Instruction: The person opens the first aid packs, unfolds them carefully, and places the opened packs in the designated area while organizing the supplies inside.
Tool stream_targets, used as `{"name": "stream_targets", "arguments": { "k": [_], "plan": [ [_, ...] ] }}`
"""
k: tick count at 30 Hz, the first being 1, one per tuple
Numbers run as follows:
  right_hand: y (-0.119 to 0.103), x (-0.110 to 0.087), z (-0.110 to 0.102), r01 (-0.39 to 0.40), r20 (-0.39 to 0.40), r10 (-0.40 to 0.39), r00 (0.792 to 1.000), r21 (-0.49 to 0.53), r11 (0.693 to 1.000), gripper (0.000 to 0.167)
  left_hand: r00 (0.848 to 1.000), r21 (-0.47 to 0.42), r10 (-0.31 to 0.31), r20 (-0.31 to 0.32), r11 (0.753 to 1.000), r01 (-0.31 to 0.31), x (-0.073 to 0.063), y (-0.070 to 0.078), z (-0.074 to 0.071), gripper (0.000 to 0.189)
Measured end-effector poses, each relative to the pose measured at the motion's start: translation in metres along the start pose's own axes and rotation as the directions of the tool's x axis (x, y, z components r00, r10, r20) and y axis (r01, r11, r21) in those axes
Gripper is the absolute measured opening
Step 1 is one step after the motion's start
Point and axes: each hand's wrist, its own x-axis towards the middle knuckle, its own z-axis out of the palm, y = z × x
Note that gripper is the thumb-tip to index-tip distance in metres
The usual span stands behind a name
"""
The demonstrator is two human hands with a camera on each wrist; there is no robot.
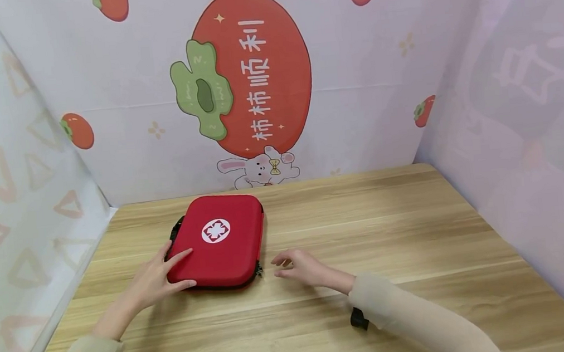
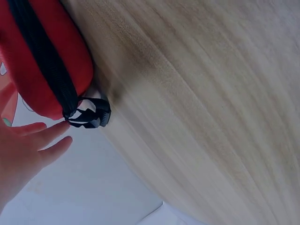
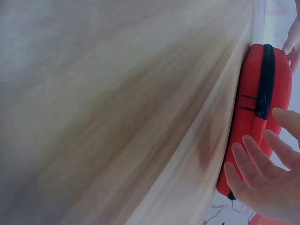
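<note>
A red zippered first-aid case (image 1: 220, 248) lies on the table, a white cross emblem on its lid. At its front left corner, my left hand (image 1: 154, 278) has its fingers spread, with fingertips over the lid's edge. In the left wrist view a black strap with a buckle (image 2: 101, 112) hangs from the case's side, close to those fingers. My right hand (image 1: 302, 267) is just right of the case, fingers loosely bent and holding nothing. Two zip pulls (image 1: 258, 268) hang at the case's front right corner, near the right fingertips.
The case sits on the left half of a wood-grain table (image 1: 368, 235). A white backdrop (image 1: 356, 108) printed with persimmons and a rabbit rises behind the table. Pale patterned sheets (image 1: 14, 166) stand along both sides.
</note>
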Motion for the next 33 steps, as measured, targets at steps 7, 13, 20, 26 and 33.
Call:
{"name": "stream_targets", "arguments": {
  "k": [7,13,20,26,33],
  "plan": [
    [-0.003,0.014,0.015,-0.039,0.021,0.037,0.999,0.095,0.995,0.022,0.998,-0.099,-0.038,0.041,0.994,0.042,0.005,-0.003,0.004,0.073],
    [-0.006,0.018,0.023,-0.062,0.022,0.060,0.998,0.073,0.995,0.019,0.995,-0.170,-0.067,0.071,0.982,0.078,0.005,-0.004,0.006,0.075],
    [-0.009,0.021,0.026,-0.076,0.017,0.076,0.997,0.041,0.996,0.015,0.995,-0.187,-0.086,0.050,0.978,0.094,0.004,-0.002,0.008,0.076],
    [-0.007,0.023,0.028,-0.088,-0.025,0.088,0.996,0.020,0.996,0.010,0.994,-0.186,-0.090,0.055,0.978,0.099,0.005,0.004,0.009,0.073],
    [-0.004,0.020,0.025,-0.130,-0.072,0.134,0.988,0.059,0.990,0.005,0.997,-0.163,-0.067,0.037,0.984,0.072,0.004,0.008,0.011,0.071]
  ]
}}
